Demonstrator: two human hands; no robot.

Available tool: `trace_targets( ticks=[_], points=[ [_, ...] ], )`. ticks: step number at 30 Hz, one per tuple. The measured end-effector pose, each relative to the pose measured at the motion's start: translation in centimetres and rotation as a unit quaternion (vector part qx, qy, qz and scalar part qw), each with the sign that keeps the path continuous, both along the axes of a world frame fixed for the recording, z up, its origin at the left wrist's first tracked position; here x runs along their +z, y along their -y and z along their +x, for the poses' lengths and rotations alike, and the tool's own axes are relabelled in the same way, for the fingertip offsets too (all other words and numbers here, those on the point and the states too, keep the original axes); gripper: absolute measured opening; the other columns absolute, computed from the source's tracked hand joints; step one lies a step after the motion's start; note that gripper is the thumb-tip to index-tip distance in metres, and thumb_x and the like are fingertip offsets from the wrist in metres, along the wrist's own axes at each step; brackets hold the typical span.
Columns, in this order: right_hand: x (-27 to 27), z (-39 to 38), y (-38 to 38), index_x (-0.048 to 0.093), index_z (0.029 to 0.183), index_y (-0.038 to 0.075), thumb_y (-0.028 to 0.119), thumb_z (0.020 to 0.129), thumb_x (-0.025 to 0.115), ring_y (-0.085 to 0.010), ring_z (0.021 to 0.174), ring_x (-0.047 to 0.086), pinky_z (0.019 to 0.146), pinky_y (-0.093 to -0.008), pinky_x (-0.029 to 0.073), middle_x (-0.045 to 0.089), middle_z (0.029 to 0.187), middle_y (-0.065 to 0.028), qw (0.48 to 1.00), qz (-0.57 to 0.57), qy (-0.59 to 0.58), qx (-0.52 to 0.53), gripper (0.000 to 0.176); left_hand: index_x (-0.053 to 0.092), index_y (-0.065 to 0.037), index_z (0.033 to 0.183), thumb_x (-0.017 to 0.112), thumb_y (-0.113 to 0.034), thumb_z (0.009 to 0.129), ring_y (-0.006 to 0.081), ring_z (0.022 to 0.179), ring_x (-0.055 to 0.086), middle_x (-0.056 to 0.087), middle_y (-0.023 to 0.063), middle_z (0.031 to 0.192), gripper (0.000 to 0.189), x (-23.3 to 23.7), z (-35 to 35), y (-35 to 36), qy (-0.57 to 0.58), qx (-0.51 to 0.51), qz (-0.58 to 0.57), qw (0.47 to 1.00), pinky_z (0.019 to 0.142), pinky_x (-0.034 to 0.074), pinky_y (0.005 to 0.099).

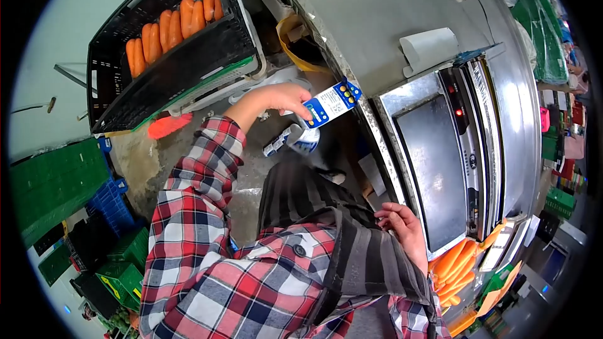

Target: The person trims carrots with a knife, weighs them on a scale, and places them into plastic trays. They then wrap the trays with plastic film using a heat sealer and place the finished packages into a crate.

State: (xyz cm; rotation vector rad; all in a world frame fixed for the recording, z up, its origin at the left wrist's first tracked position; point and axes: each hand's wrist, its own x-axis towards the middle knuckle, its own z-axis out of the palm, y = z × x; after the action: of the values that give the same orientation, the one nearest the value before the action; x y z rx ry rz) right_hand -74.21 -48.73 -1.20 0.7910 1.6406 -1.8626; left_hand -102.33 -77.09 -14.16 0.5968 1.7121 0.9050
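My left hand [286, 102] is closed, thumb and fingers pinching one end of a blue-and-white printed label strip [331, 105] with yellow dots and a square code. The strip's far end overlaps the edge of the steel counter [383, 31]. Just below that hand hangs a curled length of similar blue-and-white strip [304, 140]. My right hand [405, 231] rests near my apron, beside the wrapping machine's dark plate [433, 172]. Its fingers are loosely bent and apart, with nothing visible in them.
Packed carrots [168, 28] line a black crate [179, 66] at upper left. More carrots [453, 270] lie at the machine's lower right corner. A red light [458, 112] glows on its panel. A curled white sheet [430, 49] lies on the counter; green crates [56, 172] stand at left.
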Motion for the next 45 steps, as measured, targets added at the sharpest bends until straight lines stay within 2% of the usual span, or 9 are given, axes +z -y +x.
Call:
trace_targets(
  ticks=[10,13,15,16,18,26,30,34,45],
  points=[
    [-1.3,1.9,-1.8,0.052,0.116,-0.001,0.012,0.094,0.047,-0.0123,0.083,0.057,0.075,-0.0239,0.046,0.063,0.101,-0.0104,0.999,0.031,0.017,-0.030,0.026,0.057,-0.005,0.112,0.071,-0.027,0.075,0.0109,0.067,0.057,0.062,0.0057,0.088,0.046,1.8,-1.8,1.0,-0.053,-0.046,-0.100,0.992,0.044,0.041,0.0266],
    [-1.9,3.4,-2.2,0.053,0.118,0.001,0.017,0.094,0.050,-0.0112,0.086,0.058,0.079,-0.0248,0.047,0.064,0.102,-0.0078,0.998,0.024,-0.022,-0.045,0.029,0.049,-0.001,0.124,0.065,-0.016,0.081,0.0135,0.086,0.059,0.061,0.0071,0.111,0.048,-2.0,-1.6,3.4,-0.169,0.246,0.191,0.935,0.071,0.049,0.0268],
    [-1.9,4.9,-2.3,0.053,0.119,0.003,0.020,0.094,0.050,-0.0101,0.084,0.059,0.077,-0.0246,0.048,0.064,0.100,-0.0060,0.996,0.025,-0.038,-0.078,0.031,0.052,0.001,0.123,0.059,-0.017,0.084,0.0198,0.103,0.058,0.058,0.0095,0.119,0.043,0.1,-3.1,3.7,-0.158,0.395,0.033,0.904,0.085,0.045,0.0276],
    [-1.7,5.6,-2.6,0.053,0.118,0.002,0.022,0.094,0.050,-0.0101,0.083,0.059,0.075,-0.0244,0.049,0.064,0.100,-0.0052,0.993,0.044,-0.060,-0.087,0.031,0.051,0.000,0.123,0.054,-0.021,0.087,0.0191,0.105,0.056,0.058,0.0101,0.119,0.042,-4.8,-7.2,8.3,-0.042,0.399,0.210,0.892,0.086,0.044,0.0276],
    [-1.6,8.4,-2.6,0.055,0.112,0.002,0.023,0.094,0.049,-0.0094,0.079,0.059,0.071,-0.0239,0.049,0.064,0.091,-0.0051,0.979,0.062,-0.087,-0.174,0.028,0.049,-0.003,0.125,0.045,-0.032,0.094,0.0192,0.102,0.056,0.057,0.0101,0.117,0.042,-0.5,-5.8,4.6,-0.263,0.472,0.118,0.833,0.087,0.042,0.0267],
    [-1.0,22.5,-5.5,0.058,0.094,0.003,0.021,0.090,0.055,-0.0114,0.061,0.057,0.058,-0.0244,0.049,0.059,0.074,-0.0046,0.680,0.185,-0.131,-0.697,0.019,0.042,0.004,0.126,0.036,-0.028,0.097,0.0243,0.105,0.053,0.054,0.0171,0.115,0.044,17.9,-2.2,-22.9,-0.270,0.027,0.510,0.816,0.095,0.039,0.0376],
    [-4.5,28.4,-7.4,0.047,0.112,0.004,0.022,0.093,0.050,-0.0121,0.063,0.057,0.056,-0.0246,0.049,0.060,0.082,-0.0084,0.574,0.196,-0.103,-0.789,0.027,0.056,-0.001,0.110,0.045,-0.015,0.094,0.0157,0.093,0.058,0.063,0.0084,0.099,0.024,24.7,13.7,-37.8,-0.133,-0.250,0.396,0.873,0.085,0.044,0.0270],
    [-7.7,31.7,-12.1,0.038,0.120,0.002,0.021,0.091,0.050,-0.0135,0.061,0.057,0.051,-0.0245,0.048,0.061,0.086,-0.0112,0.499,0.214,-0.095,-0.834,0.037,0.059,-0.001,0.108,0.055,-0.021,0.090,0.0196,0.093,0.061,0.064,0.0124,0.098,0.026,21.0,28.1,-51.7,-0.154,-0.479,0.309,0.807,0.081,0.047,0.0299],
    [-8.4,33.2,-15.7,0.044,0.104,-0.002,0.005,0.081,0.050,-0.0129,0.061,0.058,0.056,-0.0259,0.048,0.060,0.074,-0.0079,0.573,0.254,-0.034,-0.778,0.025,0.057,-0.008,0.095,0.056,-0.013,0.076,0.0289,0.083,0.060,0.063,0.0119,0.083,0.019,7.5,42.4,-67.7,-0.529,-0.600,0.372,0.471,0.074,0.046,0.0391]
  ],
)
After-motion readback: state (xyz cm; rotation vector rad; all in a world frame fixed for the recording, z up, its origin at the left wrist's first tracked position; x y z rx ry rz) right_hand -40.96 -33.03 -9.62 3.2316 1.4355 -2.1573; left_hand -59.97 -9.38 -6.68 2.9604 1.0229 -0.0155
